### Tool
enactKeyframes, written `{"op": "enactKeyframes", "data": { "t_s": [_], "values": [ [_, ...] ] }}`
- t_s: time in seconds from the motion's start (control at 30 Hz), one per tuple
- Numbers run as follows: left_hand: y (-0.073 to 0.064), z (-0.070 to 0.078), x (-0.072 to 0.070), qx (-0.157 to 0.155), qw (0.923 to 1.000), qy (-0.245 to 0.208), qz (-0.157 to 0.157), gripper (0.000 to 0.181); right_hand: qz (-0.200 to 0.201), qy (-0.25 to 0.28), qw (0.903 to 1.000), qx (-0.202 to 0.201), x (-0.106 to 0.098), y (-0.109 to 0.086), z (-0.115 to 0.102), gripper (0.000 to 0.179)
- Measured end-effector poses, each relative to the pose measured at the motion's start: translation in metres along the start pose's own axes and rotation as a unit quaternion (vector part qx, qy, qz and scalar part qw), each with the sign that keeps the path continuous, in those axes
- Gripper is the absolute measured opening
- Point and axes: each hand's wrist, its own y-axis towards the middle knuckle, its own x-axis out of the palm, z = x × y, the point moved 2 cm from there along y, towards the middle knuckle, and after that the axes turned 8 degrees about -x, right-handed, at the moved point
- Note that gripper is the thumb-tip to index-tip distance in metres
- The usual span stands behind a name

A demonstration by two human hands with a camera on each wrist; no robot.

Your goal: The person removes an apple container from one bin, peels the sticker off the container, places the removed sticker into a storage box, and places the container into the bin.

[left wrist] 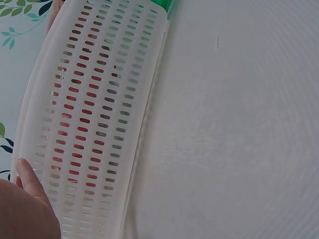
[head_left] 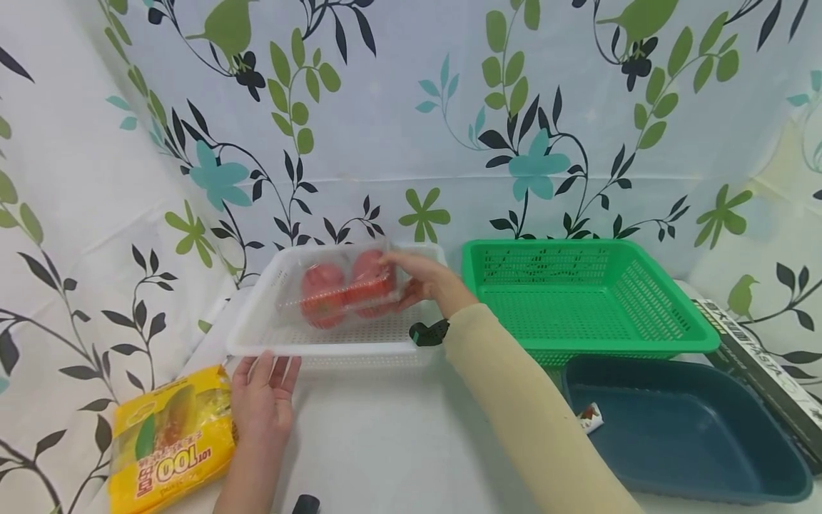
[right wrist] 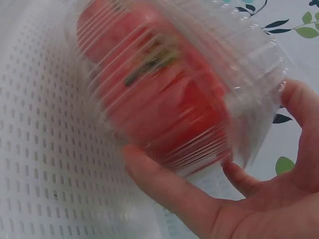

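A clear plastic pack of tomatoes (head_left: 347,289), with several red fruits inside, tilts within the white perforated basket (head_left: 385,348). My right hand (head_left: 424,278) grips the pack at its right end. In the right wrist view, thumb and fingers of that right hand (right wrist: 219,199) spread around the end of the pack (right wrist: 164,94), where a green stem shows through the ridged plastic. My left hand (head_left: 266,400) touches the basket's front rim near the left corner, its fingers fairly straight. Seen from the left wrist, a fingertip of the left hand (left wrist: 32,184) lies against the basket wall (left wrist: 84,119).
A green basket (head_left: 565,307) stands right of the white one. In front of it lies a dark blue tub (head_left: 681,428) with a small wrapped item (head_left: 589,418) at its left edge. A black box (head_left: 758,364) leans far right. A yellow food bag (head_left: 173,442) lies at left.
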Motion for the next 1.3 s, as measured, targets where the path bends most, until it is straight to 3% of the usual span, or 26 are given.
{"op": "enactKeyframes", "data": {
  "t_s": [0.17, 0.33, 0.47, 0.63, 0.9, 1.13, 1.3],
  "values": [
    [0.0, 0.001, 0.0, -0.001, 1.0, -0.001, 0.0, 0.057, -0.022, 0.0, 0.9996, 0.019, 0.004, 0.0, 0.001, 0.07],
    [0.0, 0.001, -0.001, -0.002, 1.0, -0.002, -0.001, 0.057, -0.041, -0.041, 0.9978, 0.031, 0.006, -0.002, 0.0, 0.063],
    [0.001, 0.001, -0.001, -0.002, 1.0, 0.0, -0.001, 0.057, -0.04, -0.083, 0.9951, 0.035, 0.004, -0.005, -0.002, 0.049],
    [0.0, 0.001, 0.0, -0.005, 1.0, -0.004, -0.003, 0.057, -0.029, -0.095, 0.9943, 0.038, 0.004, -0.009, -0.004, 0.039],
    [0.001, 0.003, -0.002, -0.01, 0.9999, 0.007, -0.001, 0.055, -0.026, -0.11, 0.9924, 0.048, 0.004, -0.008, -0.003, 0.043],
    [0.002, 0.004, -0.002, -0.01, 0.9999, 0.014, 0.002, 0.056, -0.029, -0.078, 0.9954, 0.048, 0.005, -0.008, -0.002, 0.06],
    [0.001, 0.004, -0.002, -0.011, 0.9998, 0.016, 0.003, 0.057, -0.028, -0.062, 0.9965, 0.049, 0.003, -0.007, -0.001, 0.059]
  ]
}}
